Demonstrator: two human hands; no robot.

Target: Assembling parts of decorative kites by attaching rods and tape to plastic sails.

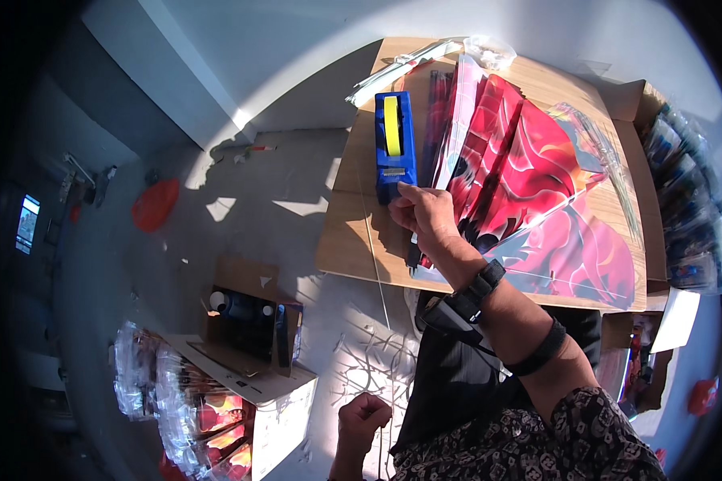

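Note:
My right hand is over the table's left part, thumb and fingers pinched together at the near end of a blue tape dispenser with a yellow roll. What those fingers hold, if anything, is too small to make out. Beside this hand lie red, flame-patterned printed sheets, like kite fabric, spread to the right. Lower down, left of my dark trousers, my left hand is closed. A thin pale strand runs from its fingertips up past the table's front edge onto the wood.
The wooden table carries a bundle of white strips, a clear bowl and thin rods. Cartons with plastic-wrapped packs stand right; an open box and more packs sit lower left. Pale scraps litter the floor.

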